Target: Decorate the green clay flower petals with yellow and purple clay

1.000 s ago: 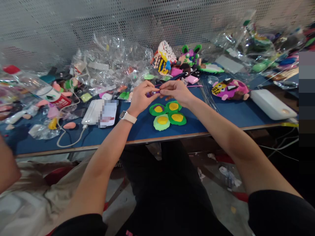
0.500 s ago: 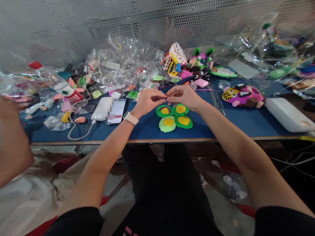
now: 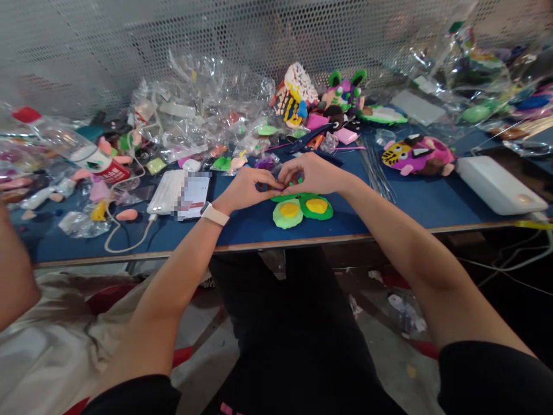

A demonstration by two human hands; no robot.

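Note:
My left hand [image 3: 248, 188], with a pale watch [image 3: 215, 214] on its wrist, is closed in a pinch. Its fingertips meet those of my right hand [image 3: 314, 173], also pinching. Between them shows a small bit of purple modelling clay [image 3: 280, 189], mostly hidden by the fingers. Both hands are over the back part of a flat clay shape made of green rounds with yellow middles. Its light green round [image 3: 281, 221] and a dark green round [image 3: 323, 214] show in front; the rear rounds are largely covered by my hands.
Left of my hands lie a phone [image 3: 195, 196] and a white power bank [image 3: 166, 193] with a cable. Clear plastic bags [image 3: 207, 92] and clay pieces crowd the back. A clay-covered figure [image 3: 417, 155] and a white box [image 3: 501, 185] lie right. Another person's arm [image 3: 15, 271] is far left.
My hands have moved slightly down and towards me, onto the rear green rounds, and now cover them. The fingers stay pinched together on the purple clay. The view has shifted a little.

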